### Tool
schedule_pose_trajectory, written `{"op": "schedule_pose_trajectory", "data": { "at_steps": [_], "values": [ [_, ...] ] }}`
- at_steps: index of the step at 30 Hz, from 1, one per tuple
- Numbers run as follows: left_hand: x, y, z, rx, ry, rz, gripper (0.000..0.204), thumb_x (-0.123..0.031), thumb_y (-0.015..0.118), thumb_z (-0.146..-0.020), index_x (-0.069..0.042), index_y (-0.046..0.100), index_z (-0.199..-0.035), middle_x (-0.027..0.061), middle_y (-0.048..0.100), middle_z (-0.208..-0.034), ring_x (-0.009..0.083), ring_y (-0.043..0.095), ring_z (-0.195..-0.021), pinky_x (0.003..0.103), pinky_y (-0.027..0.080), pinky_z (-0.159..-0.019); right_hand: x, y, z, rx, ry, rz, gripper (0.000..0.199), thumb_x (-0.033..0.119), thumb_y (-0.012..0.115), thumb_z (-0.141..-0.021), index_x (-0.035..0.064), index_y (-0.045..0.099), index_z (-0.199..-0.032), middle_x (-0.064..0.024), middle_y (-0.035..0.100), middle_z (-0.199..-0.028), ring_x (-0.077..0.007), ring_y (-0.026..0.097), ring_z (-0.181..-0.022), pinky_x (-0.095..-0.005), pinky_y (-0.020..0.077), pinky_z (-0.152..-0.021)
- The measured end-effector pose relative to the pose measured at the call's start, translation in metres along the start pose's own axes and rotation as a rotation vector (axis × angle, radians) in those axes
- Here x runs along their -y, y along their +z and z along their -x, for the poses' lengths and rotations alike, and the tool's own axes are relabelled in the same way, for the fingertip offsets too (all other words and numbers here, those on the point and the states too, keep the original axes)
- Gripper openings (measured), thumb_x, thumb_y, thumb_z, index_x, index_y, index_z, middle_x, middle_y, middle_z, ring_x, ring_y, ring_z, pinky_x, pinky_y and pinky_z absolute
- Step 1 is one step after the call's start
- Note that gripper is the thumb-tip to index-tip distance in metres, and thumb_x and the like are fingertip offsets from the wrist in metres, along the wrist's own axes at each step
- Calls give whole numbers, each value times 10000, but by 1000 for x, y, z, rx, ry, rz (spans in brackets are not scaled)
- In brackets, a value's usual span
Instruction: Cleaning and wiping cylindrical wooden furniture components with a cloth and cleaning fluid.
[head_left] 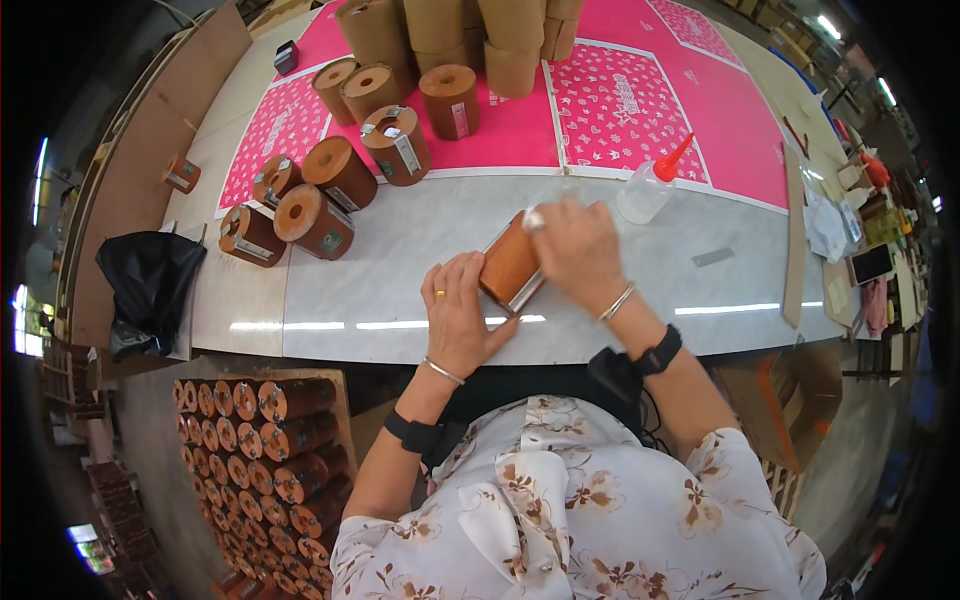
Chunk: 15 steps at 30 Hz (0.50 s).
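Note:
A reddish-brown wooden cylinder (512,262) lies on its side, slanted, on the pale grey tabletop (640,320) in front of me. My left hand (460,312) grips its near left side, thumb at the lower end. At the far end, my right hand (580,250) presses a small white wad (535,217) against the wood; motion blurs those fingers, and the wad looks like cloth or tissue. A metal strip runs along the cylinder's lower right side. Beyond my right hand stands a clear squeeze bottle (645,197) with a red nozzle (675,157).
Several similar cylinders (314,222) with centre holes stand at the left. Taller brown cylinders (440,30) rest on the pink printed sheet (640,110) behind. A black bag (150,290) hangs at the left edge. Stacked cylinders (260,440) fill a pallet below left; an open carton (790,400) is below right.

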<state>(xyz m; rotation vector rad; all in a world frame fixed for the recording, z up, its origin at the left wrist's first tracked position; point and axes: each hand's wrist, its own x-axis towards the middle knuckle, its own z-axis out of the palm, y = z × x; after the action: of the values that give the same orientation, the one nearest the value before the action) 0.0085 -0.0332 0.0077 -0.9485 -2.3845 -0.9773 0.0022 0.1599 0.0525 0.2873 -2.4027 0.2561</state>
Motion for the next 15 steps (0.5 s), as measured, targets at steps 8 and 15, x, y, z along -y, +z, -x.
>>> {"op": "schedule_pose_trajectory", "data": {
  "at_steps": [8,15],
  "values": [
    [4,13,11,15,-165,113,803,-350,812,-574,4,464,-1204,156,510,-1127,346,452,-1049,465,305,-962,58,-2,13,-69,-169,-220,55,151,596,-753,106,574,-776,-63,489,-667,-237,498,-613,-381,339,-584],
    [-6,15,9,59,-91,56,851,-337,810,-592,22,424,-1261,195,489,-1182,376,443,-1118,479,305,-997,29,-2,8,-13,-156,-165,135,192,616,-802,104,561,-716,-70,498,-664,-255,505,-629,-403,354,-592]
  ]
}}
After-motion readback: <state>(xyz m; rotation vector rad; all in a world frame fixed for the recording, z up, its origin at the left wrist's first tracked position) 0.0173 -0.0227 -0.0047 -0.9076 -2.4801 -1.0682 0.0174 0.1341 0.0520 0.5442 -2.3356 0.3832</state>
